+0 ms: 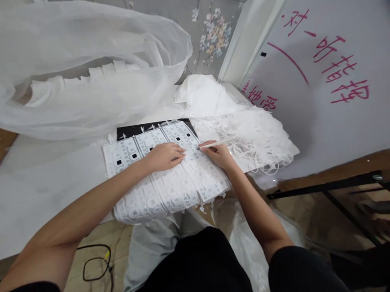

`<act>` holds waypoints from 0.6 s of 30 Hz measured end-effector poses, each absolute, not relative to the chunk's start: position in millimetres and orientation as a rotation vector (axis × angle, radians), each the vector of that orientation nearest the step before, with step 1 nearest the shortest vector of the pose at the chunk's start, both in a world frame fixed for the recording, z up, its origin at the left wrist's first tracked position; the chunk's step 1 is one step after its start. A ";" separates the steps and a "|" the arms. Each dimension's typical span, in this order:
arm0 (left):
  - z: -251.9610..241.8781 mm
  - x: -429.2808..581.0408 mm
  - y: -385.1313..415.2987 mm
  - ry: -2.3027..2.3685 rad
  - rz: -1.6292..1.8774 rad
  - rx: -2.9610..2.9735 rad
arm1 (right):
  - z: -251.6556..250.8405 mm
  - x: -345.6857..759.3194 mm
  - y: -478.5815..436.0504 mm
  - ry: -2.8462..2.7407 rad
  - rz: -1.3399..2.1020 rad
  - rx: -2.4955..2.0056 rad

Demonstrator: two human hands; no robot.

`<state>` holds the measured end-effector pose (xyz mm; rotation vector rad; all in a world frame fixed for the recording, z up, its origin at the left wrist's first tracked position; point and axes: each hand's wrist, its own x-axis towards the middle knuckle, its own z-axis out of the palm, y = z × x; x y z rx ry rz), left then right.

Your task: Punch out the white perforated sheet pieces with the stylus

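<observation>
A white die-cut sheet (171,184) with rows of small punched shapes lies over a black mat (129,132) at the table's near edge. My left hand (165,156) rests flat on the sheet, fingers stretched toward the right. My right hand (220,154) is closed in a pinch on a thin white pen-like tool (215,144), whose tip touches the sheet just beside my left fingertips.
A heap of white scrap strips (258,141) lies right of the sheet. A large clear plastic bag (74,70) with white pieces fills the back left. A white board (326,63) with red writing leans at right. A black cable (96,261) lies on the floor.
</observation>
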<state>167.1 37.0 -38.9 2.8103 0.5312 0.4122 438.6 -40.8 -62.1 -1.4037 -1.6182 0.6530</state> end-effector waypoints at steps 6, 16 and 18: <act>-41.6 166.9 37.0 0.517 0.396 2.808 | -61.4 437.3 -40.8 -1.617 0.650 -1.399; -42.2 171.4 33.5 0.526 0.446 2.796 | -60.0 434.9 -40.1 -1.842 0.443 -1.405; -42.3 173.7 28.8 0.558 0.428 2.809 | -59.3 430.9 -41.5 -1.981 0.290 -1.417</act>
